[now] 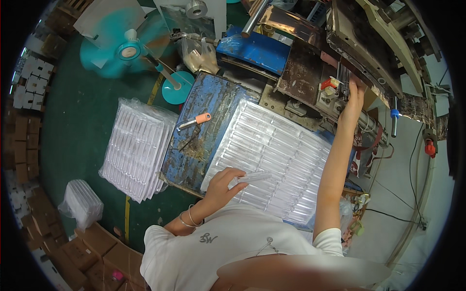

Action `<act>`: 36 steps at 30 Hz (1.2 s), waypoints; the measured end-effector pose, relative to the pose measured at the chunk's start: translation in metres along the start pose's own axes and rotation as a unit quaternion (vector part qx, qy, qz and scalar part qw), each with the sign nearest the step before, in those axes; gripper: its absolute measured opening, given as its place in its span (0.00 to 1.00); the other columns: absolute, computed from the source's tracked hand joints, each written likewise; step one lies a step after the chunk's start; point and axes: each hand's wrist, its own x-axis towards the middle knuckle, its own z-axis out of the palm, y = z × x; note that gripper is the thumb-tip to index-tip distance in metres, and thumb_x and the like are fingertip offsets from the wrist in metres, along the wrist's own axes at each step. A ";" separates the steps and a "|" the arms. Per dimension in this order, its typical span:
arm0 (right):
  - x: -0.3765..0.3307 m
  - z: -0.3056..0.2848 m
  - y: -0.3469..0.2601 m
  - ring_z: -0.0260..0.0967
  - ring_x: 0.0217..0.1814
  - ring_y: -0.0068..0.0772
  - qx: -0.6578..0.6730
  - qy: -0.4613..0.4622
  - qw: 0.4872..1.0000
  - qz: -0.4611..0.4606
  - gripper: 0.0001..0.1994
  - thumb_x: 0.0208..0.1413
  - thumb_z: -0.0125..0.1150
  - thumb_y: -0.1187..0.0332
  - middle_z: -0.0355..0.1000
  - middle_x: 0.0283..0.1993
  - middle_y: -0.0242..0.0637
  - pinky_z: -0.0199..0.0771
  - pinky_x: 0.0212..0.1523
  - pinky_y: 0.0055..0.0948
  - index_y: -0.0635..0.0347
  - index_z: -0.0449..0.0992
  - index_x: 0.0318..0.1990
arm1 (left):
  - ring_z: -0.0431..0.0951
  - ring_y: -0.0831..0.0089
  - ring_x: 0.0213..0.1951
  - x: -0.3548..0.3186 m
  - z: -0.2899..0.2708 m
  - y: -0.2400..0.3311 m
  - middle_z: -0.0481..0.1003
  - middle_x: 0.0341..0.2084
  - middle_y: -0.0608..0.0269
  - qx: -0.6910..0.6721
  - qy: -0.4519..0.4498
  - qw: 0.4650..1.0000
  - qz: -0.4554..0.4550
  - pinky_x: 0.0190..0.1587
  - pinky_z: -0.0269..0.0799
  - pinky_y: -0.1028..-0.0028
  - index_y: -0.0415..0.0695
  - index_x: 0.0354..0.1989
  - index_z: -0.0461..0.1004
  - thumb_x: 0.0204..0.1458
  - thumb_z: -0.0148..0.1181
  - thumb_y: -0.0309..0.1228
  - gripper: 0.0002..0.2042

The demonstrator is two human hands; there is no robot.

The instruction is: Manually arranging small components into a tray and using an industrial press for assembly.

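Note:
My left hand (225, 188) pinches a slim clear plastic tube (257, 177) between thumb and fingers. It hovers over the near left part of a white tray (236, 127) filled with rows of similar clear tubes. My right arm stretches far forward to the machine (306, 68). There my right hand (355, 94) has its fingers around another clear tube-like piece (343, 80), beside a small red and white part (330, 83) on the machine's fixture. The fingertips are partly hidden under the machine's dark upper plate (361, 41).
An orange-handled blade tool (201, 119) lies on the worn blue bench (187, 145). Stacked, wrapped trays (136, 150) stand left of it. A turquoise fan (128, 51) spins at the far left. Cartons (92, 247) line the lower left. Cables (395, 216) run along the right.

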 end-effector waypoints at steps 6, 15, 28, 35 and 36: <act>-0.001 0.001 -0.002 0.59 0.45 0.25 -0.016 -0.002 1.000 0.003 0.13 0.52 0.51 0.64 0.64 0.43 0.34 0.53 0.50 0.23 0.65 0.68 0.41 | 0.73 0.63 0.32 0.002 0.001 0.000 0.71 0.30 0.56 0.010 0.008 1.000 0.020 0.34 0.67 0.73 0.38 0.34 0.70 0.40 0.61 0.27 0.12; -0.026 -0.011 -0.011 0.57 0.48 0.27 -0.019 0.039 0.999 -0.029 0.15 0.51 0.51 0.64 0.63 0.46 0.35 0.53 0.50 0.24 0.63 0.66 0.44 | 0.73 0.65 0.33 0.002 -0.005 0.005 0.71 0.30 0.56 0.017 0.006 1.000 0.008 0.35 0.68 0.73 0.38 0.34 0.71 0.40 0.61 0.26 0.12; -0.227 -0.066 -0.029 0.68 0.38 0.42 -0.253 -0.583 0.769 0.062 0.17 0.52 0.44 0.55 0.71 0.35 0.42 0.67 0.39 0.35 0.55 0.72 0.41 | 0.73 0.70 0.34 -0.015 0.024 0.013 0.72 0.32 0.58 0.092 -0.130 0.987 0.032 0.36 0.68 0.74 0.40 0.36 0.71 0.40 0.62 0.28 0.13; -0.243 -0.069 -0.047 0.68 0.38 0.40 -0.216 -0.579 0.782 0.076 0.17 0.51 0.45 0.54 0.71 0.34 0.42 0.66 0.38 0.33 0.55 0.74 0.39 | 0.72 0.66 0.36 -0.031 0.016 0.024 0.72 0.32 0.56 0.133 -0.095 0.979 0.119 0.38 0.67 0.73 0.40 0.35 0.72 0.39 0.62 0.27 0.13; -0.244 -0.070 -0.051 0.67 0.38 0.41 -0.222 -0.573 0.785 0.077 0.17 0.51 0.45 0.53 0.71 0.34 0.42 0.66 0.38 0.32 0.55 0.74 0.38 | 0.72 0.67 0.36 -0.033 0.014 0.026 0.72 0.32 0.57 0.143 -0.093 0.975 0.141 0.38 0.67 0.74 0.40 0.35 0.73 0.38 0.63 0.26 0.13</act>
